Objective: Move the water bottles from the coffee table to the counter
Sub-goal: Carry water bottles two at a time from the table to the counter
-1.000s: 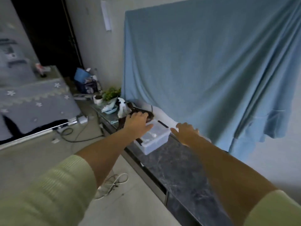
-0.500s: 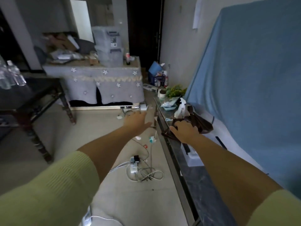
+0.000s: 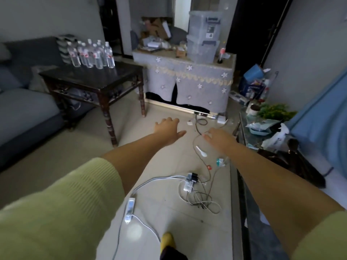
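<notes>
While both arms reach forward over the floor, the left hand [image 3: 170, 129] is spread with fingers extended and holds nothing, and the right hand [image 3: 218, 136] is likewise unclenched and empty, palm down. The water bottles [image 3: 92, 54] stand upright in a tight cluster at about ten o'clock from the hands, on the far corner of the dark wooden coffee table [image 3: 97, 79], well apart from either hand. The counter [image 3: 244, 184], a dark marbled surface, runs along the right side from about two to five o'clock, already carrying a green plant [image 3: 274, 111] and a dark bag [image 3: 293, 162]. Loose cables and a power strip [image 3: 129, 207] lie on the floor between the person and the table and could catch a foot. The bottles appear full, clear and thin-walled, with red labels; each is judged moderately heavy, smooth, and liable to flex if squeezed hard. A grip around the labelled mid-body, or just under the cap at the neck, should hold securely. Because they stand touching or nearly so, an outer bottle is best taken first, to avoid toppling its neighbours
</notes>
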